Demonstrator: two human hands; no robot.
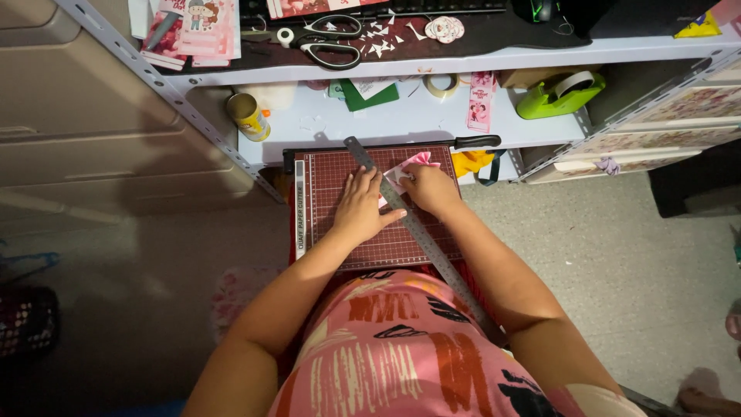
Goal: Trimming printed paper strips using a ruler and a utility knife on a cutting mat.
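We're looking straight down at a dark red paper cutter (pixel 332 224) with a grid board, set on the lap in front of a low white shelf (pixel 401 123). The long cutter blade (pixel 417 232) runs diagonally across the board, from the far edge back toward the body.

Our left hand (pixel 361 207) lies flat and open, fingers spread, pressing down on the board just beside the blade. Our right hand (pixel 428 189) is curled over a small pink and white paper piece (pixel 407 171), pinching it against the board right at the blade line. How tightly it grips we can't quite tell, since the fingertips are tucked under.

Now the risks as we judge them. Both hands sit very close to the cutting edge, so a careless move of the blade could catch a finger. The paper piece is tiny and partly under the hand; if the pinch loosens, it could skew and the cut would run crooked. The cutter rests on the lap rather than a firm surface, so it might rock or tip. Black scissors (pixel 328 40) and a green tape dispenser (pixel 557 94) sit well apart on the shelves.
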